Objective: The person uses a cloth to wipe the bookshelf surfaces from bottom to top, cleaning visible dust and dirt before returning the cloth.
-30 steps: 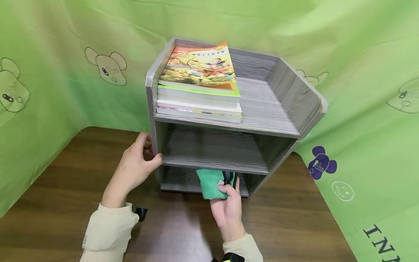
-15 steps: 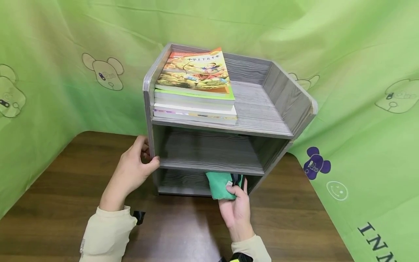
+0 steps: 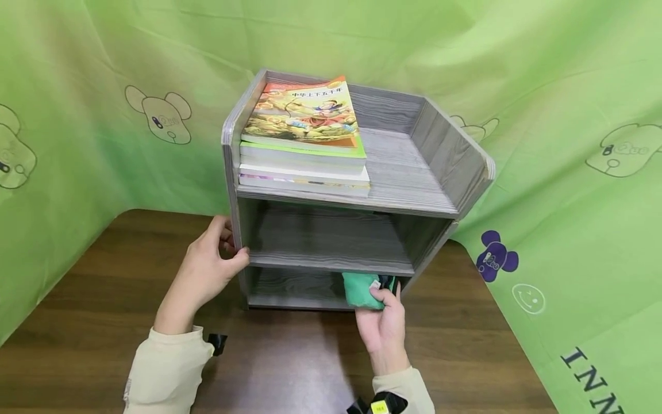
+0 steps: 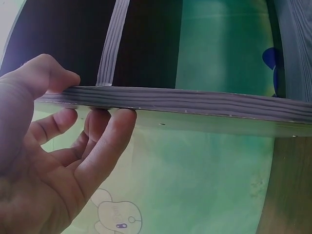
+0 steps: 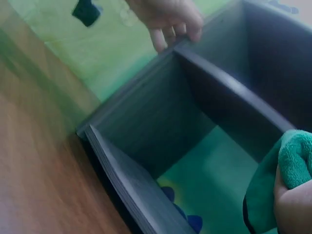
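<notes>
A grey wood-grain shelf unit [image 3: 331, 261] stands on the table. In the head view my left hand [image 3: 207, 264] grips the front edge of its left side panel, near the middle board. The left wrist view shows the thumb on the inner face of that panel [image 4: 195, 101] and the fingertips on the outer face. My right hand [image 3: 385, 328] holds a folded green cloth [image 3: 362, 290] with a dark edge and a white tag, at the right of the lowest compartment's opening. Fuzzy pile shows on the cloth [image 5: 265, 195] in the right wrist view. The board above hides its far part.
Several books [image 3: 305, 121] are stacked at the left of the top shelf, between raised side panels. A green printed curtain [image 3: 543, 86] hangs behind and at both sides. The brown wooden table [image 3: 289, 362] extends in front of the unit.
My right hand has moved right with the green cloth, across the lowest opening toward the right side panel. The left hand keeps its grip, and the head view has shifted slightly.
</notes>
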### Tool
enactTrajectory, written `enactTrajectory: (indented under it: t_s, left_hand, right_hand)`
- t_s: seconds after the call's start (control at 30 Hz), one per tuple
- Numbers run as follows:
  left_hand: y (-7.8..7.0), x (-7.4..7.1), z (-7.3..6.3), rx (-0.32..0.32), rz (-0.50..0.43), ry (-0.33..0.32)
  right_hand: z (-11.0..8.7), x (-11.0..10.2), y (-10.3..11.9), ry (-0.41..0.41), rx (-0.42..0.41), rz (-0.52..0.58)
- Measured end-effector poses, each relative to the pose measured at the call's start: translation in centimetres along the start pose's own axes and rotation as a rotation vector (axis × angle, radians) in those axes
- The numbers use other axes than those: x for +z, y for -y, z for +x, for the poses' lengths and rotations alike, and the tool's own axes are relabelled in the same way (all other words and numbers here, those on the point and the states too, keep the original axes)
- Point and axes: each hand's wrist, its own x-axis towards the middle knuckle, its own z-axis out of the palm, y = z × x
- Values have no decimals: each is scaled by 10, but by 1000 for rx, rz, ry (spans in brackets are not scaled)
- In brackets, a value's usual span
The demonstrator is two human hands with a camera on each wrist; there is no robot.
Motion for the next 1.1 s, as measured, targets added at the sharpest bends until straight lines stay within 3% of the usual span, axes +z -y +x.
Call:
enactTrajectory:
  t_s: [0.23, 0.5, 0.83, 1.1]
  left_hand:
    - [-3, -2, 1, 3, -4, -2]
    - [1, -1, 0, -2, -11, 1]
    - [3, -3, 1, 2, -6, 6]
    - [2, -3, -1, -4, -10, 20]
  right_hand:
    - [-22, 0, 11, -13, -28, 61]
    - [-3, -1, 11, -45, 59, 95]
    - [-19, -9, 19, -83, 89, 177]
    - [-1, -8, 17, -54, 100, 170]
